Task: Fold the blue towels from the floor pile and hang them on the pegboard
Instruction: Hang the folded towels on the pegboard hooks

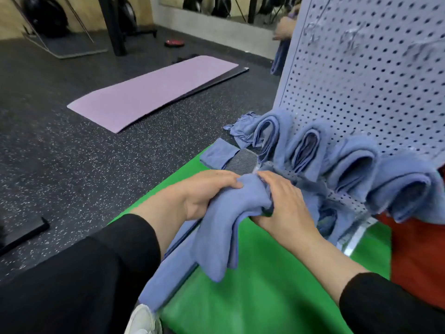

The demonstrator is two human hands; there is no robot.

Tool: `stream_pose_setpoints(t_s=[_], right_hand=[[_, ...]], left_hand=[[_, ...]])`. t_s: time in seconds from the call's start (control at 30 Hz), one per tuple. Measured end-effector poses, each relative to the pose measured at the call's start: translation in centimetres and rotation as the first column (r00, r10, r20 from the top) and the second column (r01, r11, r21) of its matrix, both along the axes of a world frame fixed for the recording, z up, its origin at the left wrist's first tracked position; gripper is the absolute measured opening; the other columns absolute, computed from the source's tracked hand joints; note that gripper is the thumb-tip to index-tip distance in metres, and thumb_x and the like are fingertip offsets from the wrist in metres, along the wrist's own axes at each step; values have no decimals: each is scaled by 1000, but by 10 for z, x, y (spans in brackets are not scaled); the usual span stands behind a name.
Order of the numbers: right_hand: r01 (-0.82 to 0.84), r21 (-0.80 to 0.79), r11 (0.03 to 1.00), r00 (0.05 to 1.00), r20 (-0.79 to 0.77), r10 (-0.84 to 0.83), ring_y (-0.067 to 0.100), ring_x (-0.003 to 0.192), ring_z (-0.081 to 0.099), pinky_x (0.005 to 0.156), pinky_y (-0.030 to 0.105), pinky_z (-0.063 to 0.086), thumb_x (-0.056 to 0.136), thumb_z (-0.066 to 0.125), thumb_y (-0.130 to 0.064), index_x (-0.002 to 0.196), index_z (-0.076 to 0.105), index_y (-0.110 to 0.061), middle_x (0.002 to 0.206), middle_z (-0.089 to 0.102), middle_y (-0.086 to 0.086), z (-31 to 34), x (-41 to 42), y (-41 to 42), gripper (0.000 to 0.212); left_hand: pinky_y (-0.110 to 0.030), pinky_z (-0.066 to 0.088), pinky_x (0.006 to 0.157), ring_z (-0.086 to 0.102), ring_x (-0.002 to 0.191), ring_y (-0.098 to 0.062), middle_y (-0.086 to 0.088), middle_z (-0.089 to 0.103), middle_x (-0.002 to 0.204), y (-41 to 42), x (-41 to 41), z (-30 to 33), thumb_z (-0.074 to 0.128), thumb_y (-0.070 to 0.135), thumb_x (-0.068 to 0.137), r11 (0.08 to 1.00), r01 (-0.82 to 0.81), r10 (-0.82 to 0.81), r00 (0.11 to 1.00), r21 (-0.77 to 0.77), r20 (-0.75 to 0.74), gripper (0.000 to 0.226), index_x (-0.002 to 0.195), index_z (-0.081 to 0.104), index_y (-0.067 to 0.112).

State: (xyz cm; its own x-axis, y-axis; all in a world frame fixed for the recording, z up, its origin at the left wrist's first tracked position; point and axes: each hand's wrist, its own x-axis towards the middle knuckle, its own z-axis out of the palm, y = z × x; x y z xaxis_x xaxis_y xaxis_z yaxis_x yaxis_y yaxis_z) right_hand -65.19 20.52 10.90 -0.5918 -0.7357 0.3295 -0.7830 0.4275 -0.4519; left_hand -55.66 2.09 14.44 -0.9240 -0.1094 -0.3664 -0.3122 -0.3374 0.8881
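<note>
Left hand: we see our left hand [207,191] curled over the top of a blue towel [216,235], fingers wrapped onto the cloth.
Right hand: our right hand [281,201] grips the same towel from the other side; its fingertips are buried in the folds, so we cannot tell how tightly they close.
Towel in hand: it hangs bunched between both hands, its loose end trailing down over the green mat [265,285] toward a white shoe [142,320].
Pegboard: the pegboard [361,80] stands just right of our hands, with four hung towels [349,162] draped in a row along its lower part.
Floor pile: a few remaining towels [238,131] lie at the pegboard's left foot, at the mat's far edge.
Open room: speckled dark floor [72,165] stretches to the left, up to a pink mat [154,92].
</note>
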Motion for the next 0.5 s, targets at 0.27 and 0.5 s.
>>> stream_pose_setpoints(t_s=[0.27,0.5], right_hand=[[121,22,992,992,36,-121,30,100,59,76,39,44,80,65,-14,110,64,-22,109,68,0,72,10,47,31],[204,205,957,975,-128,-181,31,79,56,65,40,44,87,59,-32,83,56,-14,80,60,4,128,2,74,19]], left_hand=[[-27,46,75,61,79,-20,-8,69,90,47,3,57,73,22,82,913,-51,69,997,-406,28,26,102,71,5],[-19,40,95,53,118,-12,0,62,127,135,15,76,54,12,85,562,-207,-81,950,-801,-302,40,125,58,17]])
